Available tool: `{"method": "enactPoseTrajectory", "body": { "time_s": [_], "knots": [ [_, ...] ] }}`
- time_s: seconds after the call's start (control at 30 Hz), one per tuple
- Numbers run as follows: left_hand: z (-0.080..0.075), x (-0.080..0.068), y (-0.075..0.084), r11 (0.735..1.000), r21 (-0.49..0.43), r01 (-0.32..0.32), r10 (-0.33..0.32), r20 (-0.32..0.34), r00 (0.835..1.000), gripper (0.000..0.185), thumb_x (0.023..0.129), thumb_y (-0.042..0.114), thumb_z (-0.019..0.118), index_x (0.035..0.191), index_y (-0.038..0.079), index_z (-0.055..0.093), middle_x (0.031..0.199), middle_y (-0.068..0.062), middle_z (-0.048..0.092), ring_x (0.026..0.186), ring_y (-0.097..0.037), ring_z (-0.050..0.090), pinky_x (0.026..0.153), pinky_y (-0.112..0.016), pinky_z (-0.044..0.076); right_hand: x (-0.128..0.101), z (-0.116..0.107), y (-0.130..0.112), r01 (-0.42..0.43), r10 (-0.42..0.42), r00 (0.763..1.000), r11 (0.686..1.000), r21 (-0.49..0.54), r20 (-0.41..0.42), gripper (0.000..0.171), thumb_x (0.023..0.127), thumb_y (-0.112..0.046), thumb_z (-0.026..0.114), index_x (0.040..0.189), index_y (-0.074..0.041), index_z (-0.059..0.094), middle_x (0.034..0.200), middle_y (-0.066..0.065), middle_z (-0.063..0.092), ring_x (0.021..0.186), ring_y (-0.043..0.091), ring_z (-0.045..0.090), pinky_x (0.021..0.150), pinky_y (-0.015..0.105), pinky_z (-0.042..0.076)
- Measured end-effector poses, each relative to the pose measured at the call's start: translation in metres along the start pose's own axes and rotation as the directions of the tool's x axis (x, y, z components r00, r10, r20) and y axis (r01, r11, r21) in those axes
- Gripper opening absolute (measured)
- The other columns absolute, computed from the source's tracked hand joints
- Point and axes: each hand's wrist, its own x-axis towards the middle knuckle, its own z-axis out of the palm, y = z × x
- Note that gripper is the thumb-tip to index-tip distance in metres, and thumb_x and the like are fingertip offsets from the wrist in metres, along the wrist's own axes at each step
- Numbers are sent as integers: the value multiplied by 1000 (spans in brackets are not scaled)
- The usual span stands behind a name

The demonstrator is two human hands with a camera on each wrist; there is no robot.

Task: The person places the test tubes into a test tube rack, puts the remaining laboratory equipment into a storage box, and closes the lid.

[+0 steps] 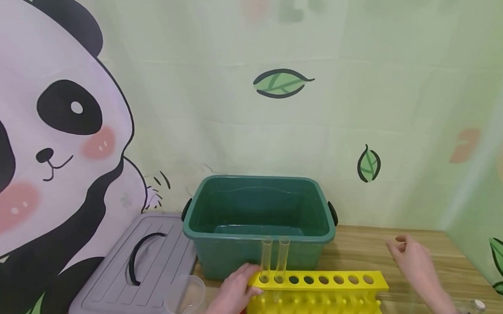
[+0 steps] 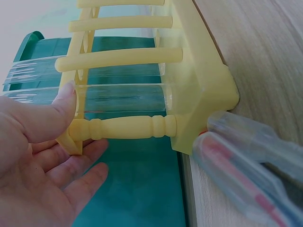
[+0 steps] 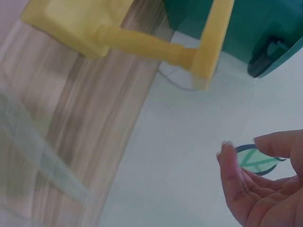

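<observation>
A yellow test tube rack (image 1: pixel 313 287) stands on the table in front of a green bin. Two clear test tubes (image 1: pixel 283 256) stand upright in its two leftmost holes. My left hand (image 1: pixel 233 291) grips the left end of the rack's top board. In the left wrist view, the thumb (image 2: pixel 64 101) lies over the board's edge and the fingers are behind it, close to a test tube (image 2: pixel 123 98). Beyond the rack's right end, my right hand (image 1: pixel 412 260) is raised with loosely curled fingers and nothing in them.
The green bin (image 1: pixel 254 259) has black side handles. A grey lid (image 1: pixel 160 261) with a black handle lies left of it, and a clear cup (image 1: pixel 204 292) stands near my left hand. A white-capped bottle (image 1: pixel 478 305) is by my right sleeve. Transparent objects with red (image 2: pixel 236 170) lie beside the rack.
</observation>
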Motion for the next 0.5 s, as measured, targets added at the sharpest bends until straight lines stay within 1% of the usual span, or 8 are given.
{"method": "enactPoseTrajectory", "body": {
  "time_s": [0.07,0.17,0.27,0.3,0.37,0.43,0.47,0.5],
  "knots": [
    [0,0,0,1000,0,0,0,2,1000,38,82,17,66,117,9,55,110,-3,52,87,-17,48,85,-43,42,1,0,6,-44,44,999,999,-17,23,44,92,-16,49,109,23,40,89,35,54,75,40,55,58,43,48],
    [0,1,0,1000,2,-8,8,0,1000,38,82,17,66,117,8,55,111,-3,52,88,-18,48,85,-43,42,2,-1,13,-86,88,995,996,-37,53,46,91,-16,49,109,25,38,90,36,53,75,41,55,59,44,47],
    [0,1,0,1000,2,-11,11,-1,1000,39,81,17,66,117,8,55,111,-4,52,89,-18,49,86,-43,42,4,-1,20,-111,117,990,992,-67,80,49,91,-18,50,109,26,37,95,40,49,72,38,54,60,45,47],
    [0,1,0,1000,3,-10,10,-1,1000,39,81,17,66,117,7,55,111,-4,51,89,-18,49,86,-43,42,4,-1,22,-117,124,988,990,-80,88,50,91,-18,50,108,27,37,96,41,48,69,36,54,59,43,47],
    [0,1,0,1000,2,-4,4,0,1000,39,81,16,66,117,8,55,112,-4,51,89,-18,48,86,-43,42,3,0,26,-129,139,984,987,-97,110,49,90,-17,50,105,28,37,85,37,50,59,28,50,54,39,46],
    [0,1,0,1000,-2,4,-4,0,1000,39,82,17,66,117,8,55,112,-4,51,88,-18,48,85,-43,42,1,2,30,-132,146,981,985,-113,125,40,88,-16,51,86,23,46,67,25,49,50,18,42,47,32,41],
    [1,1,0,1000,-3,5,-5,0,1000,38,82,17,66,117,8,55,112,-4,51,88,-18,48,85,-43,42,0,2,32,-127,143,981,984,-122,133,36,88,-16,51,74,18,47,59,16,46,46,15,38,44,29,38],
    [1,2,0,1000,-5,9,-9,1,1000,38,82,17,66,117,8,55,112,-4,51,88,-18,48,85,-43,42,-1,3,34,-119,136,981,985,-129,138,34,87,-14,51,64,10,46,53,7,40,43,11,33,42,25,34]
  ]
}}
